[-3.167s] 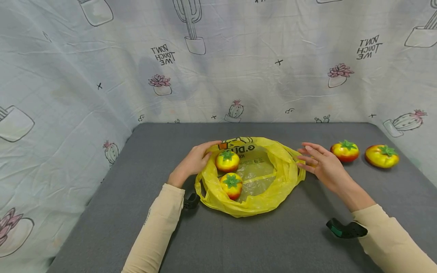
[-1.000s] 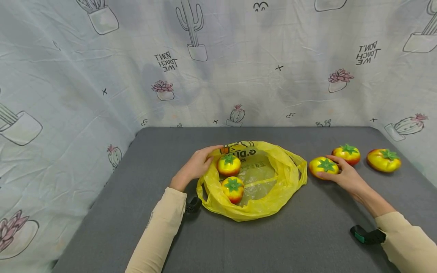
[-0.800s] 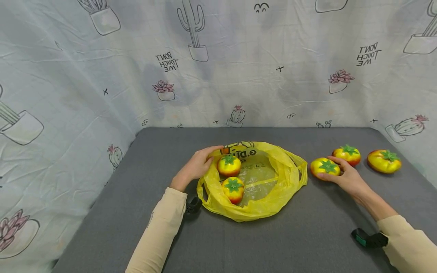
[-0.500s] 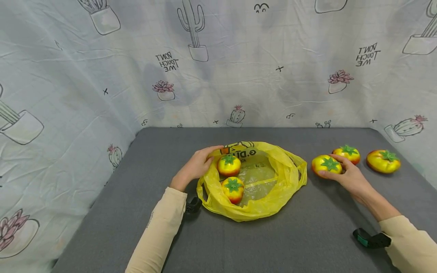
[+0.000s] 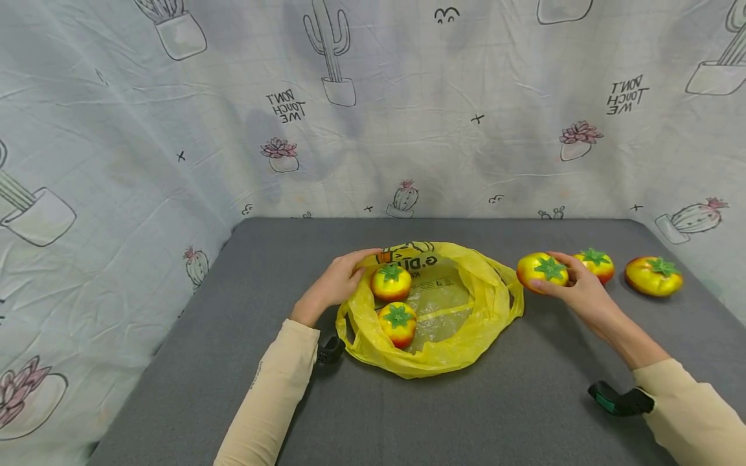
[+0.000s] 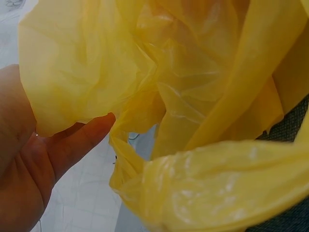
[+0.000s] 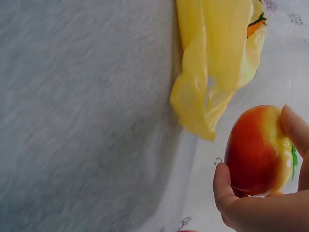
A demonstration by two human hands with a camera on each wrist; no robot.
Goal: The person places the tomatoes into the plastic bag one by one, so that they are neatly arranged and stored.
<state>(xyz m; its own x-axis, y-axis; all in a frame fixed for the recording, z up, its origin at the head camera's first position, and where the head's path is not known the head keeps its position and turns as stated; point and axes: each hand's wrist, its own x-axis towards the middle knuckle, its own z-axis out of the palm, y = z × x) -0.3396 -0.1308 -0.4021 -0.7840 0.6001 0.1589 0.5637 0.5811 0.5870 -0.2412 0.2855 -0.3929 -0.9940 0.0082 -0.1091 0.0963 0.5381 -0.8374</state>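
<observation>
In the head view a yellow plastic bag stands with its mouth spread wide. Two glossy yellow-and-red tomatoes, one toward the back and one nearer the front, lie inside at its left. My left hand holds the bag's left rim, and in the left wrist view the bag film hides part of the fingers. Right of the bag, my right hand grips another tomato between thumb and fingers. The right wrist view shows this tomato raised beside the bag's loose handle.
Behind my right hand lies a tomato, partly hidden, and farther right a wider ribbed one. All stand on a grey cloth-covered table. A white cactus-printed curtain closes off the back and sides.
My right hand left the bag's right rim, took hold of the nearest tomato, lifted it off the table and moved it left toward the bag. My left hand stayed at the rim.
</observation>
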